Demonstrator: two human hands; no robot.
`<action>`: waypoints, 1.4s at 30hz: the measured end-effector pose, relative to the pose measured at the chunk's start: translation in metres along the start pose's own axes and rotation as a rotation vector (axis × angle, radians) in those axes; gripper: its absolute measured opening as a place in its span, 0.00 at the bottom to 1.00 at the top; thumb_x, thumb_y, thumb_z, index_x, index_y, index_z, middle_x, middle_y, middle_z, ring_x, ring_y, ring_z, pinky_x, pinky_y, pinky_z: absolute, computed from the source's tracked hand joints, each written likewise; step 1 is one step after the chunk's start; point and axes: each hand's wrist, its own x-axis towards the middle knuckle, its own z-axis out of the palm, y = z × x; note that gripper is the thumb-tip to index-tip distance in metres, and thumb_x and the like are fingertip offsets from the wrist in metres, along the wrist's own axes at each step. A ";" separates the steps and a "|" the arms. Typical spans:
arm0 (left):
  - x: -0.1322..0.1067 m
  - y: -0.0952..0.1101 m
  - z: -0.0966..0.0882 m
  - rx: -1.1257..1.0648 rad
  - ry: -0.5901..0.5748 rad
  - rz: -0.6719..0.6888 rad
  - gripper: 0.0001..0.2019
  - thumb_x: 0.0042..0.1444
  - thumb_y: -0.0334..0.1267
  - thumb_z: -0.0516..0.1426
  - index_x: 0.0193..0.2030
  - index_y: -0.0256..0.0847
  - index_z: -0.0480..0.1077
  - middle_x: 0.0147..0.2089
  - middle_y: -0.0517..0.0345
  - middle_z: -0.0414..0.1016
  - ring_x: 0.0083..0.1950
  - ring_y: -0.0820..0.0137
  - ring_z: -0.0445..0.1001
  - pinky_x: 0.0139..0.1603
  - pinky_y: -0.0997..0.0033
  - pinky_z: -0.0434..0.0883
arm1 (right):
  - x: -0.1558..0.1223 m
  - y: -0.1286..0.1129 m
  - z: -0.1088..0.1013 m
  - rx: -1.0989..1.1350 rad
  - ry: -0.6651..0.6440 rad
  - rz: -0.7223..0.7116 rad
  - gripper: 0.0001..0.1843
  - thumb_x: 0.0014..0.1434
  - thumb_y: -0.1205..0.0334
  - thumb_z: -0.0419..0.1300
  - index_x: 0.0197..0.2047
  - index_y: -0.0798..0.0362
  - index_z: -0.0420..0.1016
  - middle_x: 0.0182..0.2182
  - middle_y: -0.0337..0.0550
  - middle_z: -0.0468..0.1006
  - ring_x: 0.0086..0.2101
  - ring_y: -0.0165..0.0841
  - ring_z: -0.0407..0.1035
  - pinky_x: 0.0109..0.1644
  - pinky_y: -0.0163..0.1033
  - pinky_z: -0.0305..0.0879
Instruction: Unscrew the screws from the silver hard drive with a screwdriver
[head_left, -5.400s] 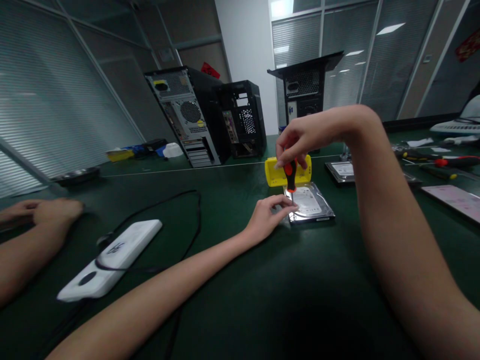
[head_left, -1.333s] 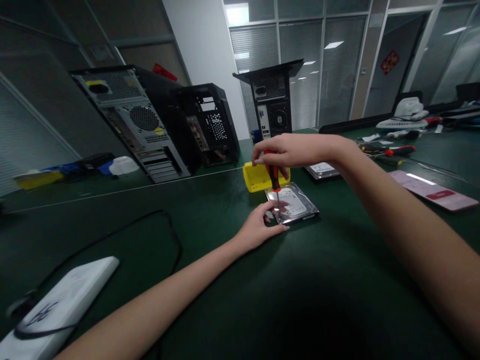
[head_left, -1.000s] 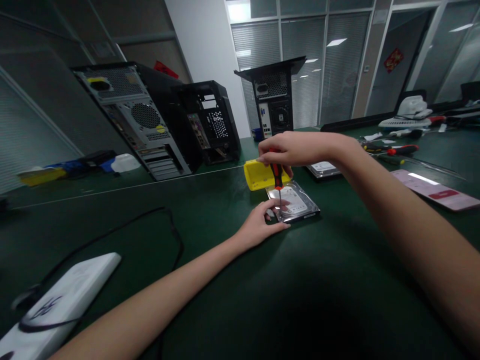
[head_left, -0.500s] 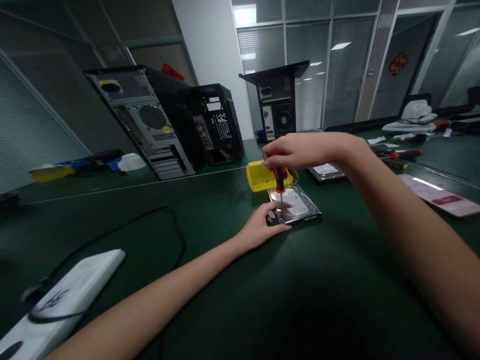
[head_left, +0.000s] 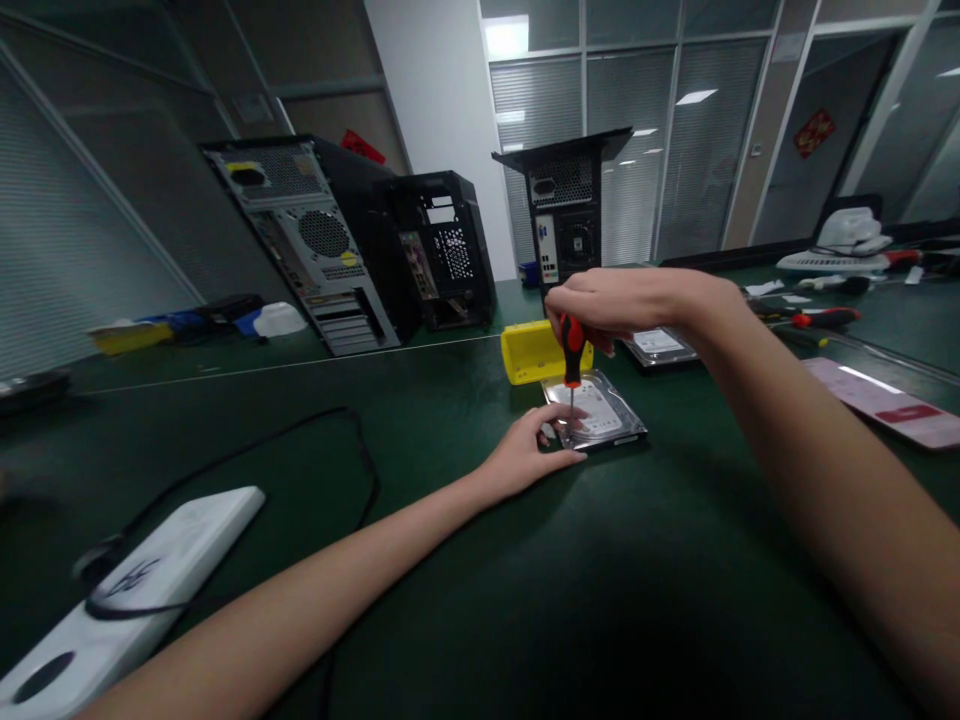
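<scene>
A silver hard drive (head_left: 611, 412) lies flat on the dark green table, its white label facing up. My left hand (head_left: 529, 445) grips the drive's near left corner, thumb along the front edge and fingers over the top. From above, my right hand (head_left: 600, 303) holds a red and black screwdriver (head_left: 574, 350) by its handle. The screwdriver stands upright, its shaft reaching down to the drive's near left corner beside my left fingers. The screw under the tip is too small to make out. Just behind the drive sits a yellow tray (head_left: 534, 355) with small bits in it.
A second hard drive (head_left: 660, 346) lies behind my right forearm. Computer cases (head_left: 352, 250) stand at the back. To the right are a pink phone (head_left: 885, 400) and another red and black tool (head_left: 825, 318). A white power strip (head_left: 180, 560) and black cable (head_left: 300, 425) lie at left.
The camera view has shifted slightly, so the scene sits further right. My right hand has turned a little on the screwdriver's handle, showing more of it. My left hand keeps its hold.
</scene>
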 end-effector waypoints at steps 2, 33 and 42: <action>0.000 -0.002 0.001 0.004 0.014 0.000 0.24 0.52 0.44 0.59 0.55 0.41 0.65 0.58 0.50 0.66 0.54 0.59 0.66 0.48 0.61 0.65 | 0.000 0.000 0.000 -0.019 -0.002 -0.015 0.26 0.63 0.51 0.38 0.36 0.60 0.70 0.25 0.47 0.72 0.21 0.27 0.62 0.24 0.35 0.57; 0.003 0.002 0.001 0.006 0.038 0.005 0.20 0.55 0.43 0.57 0.54 0.43 0.66 0.55 0.52 0.67 0.56 0.62 0.64 0.55 0.60 0.63 | 0.014 0.008 0.006 0.014 0.121 -0.290 0.15 0.60 0.54 0.50 0.36 0.59 0.66 0.33 0.46 0.74 0.27 0.23 0.66 0.29 0.29 0.60; 0.005 -0.005 0.000 -0.054 0.082 -0.037 0.19 0.54 0.40 0.57 0.53 0.40 0.67 0.55 0.51 0.69 0.52 0.63 0.69 0.54 0.60 0.66 | 0.015 0.010 0.005 0.044 0.093 -0.273 0.14 0.62 0.57 0.49 0.38 0.61 0.67 0.36 0.49 0.75 0.30 0.24 0.68 0.31 0.29 0.61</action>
